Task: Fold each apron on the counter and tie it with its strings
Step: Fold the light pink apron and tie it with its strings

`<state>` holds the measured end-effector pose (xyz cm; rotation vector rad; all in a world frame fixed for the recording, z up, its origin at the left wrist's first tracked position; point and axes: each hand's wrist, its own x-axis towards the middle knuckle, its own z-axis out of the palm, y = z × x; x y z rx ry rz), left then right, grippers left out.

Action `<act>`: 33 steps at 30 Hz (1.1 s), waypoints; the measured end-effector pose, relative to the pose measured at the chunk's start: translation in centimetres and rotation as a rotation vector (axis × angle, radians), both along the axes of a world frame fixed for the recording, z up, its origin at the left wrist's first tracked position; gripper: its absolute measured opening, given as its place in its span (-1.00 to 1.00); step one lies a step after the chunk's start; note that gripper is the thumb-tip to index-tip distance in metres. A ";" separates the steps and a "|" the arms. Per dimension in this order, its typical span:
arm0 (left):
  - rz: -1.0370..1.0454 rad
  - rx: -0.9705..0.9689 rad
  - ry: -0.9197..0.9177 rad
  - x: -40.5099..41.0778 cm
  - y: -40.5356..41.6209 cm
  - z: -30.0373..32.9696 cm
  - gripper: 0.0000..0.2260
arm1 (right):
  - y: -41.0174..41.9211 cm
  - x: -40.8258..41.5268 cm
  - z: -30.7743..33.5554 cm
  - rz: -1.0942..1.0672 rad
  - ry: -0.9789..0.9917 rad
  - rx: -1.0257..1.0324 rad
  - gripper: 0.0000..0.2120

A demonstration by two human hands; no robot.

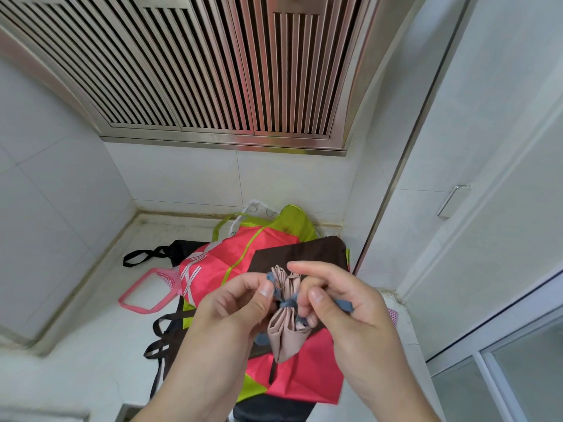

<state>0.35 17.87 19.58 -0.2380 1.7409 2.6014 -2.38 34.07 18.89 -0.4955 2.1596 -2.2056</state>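
A beige-pink apron (285, 332) is folded into a narrow bundle and held up above the counter. Grey-blue strings (288, 304) are wound round its middle. My left hand (234, 309) pinches one string end at the bundle's left side. My right hand (341, 303) pinches the other string, whose end (344, 306) runs across its palm. Beneath lie a pink apron with lime-green trim (231, 257), a dark brown apron (304, 251) across it, and a black one (179, 248) at the back left.
The white counter (91, 345) runs into a tiled corner under a steel range hood (195, 71). A pink strap loop (146, 295) and brown straps (164, 336) trail left of the pile. White cabinet doors with a metal handle (451, 201) stand at right.
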 end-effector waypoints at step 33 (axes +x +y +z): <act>-0.113 -0.633 0.110 -0.6 -0.8 1.7 -0.82 | -0.3 0.2 1.5 -0.170 0.241 0.348 -0.75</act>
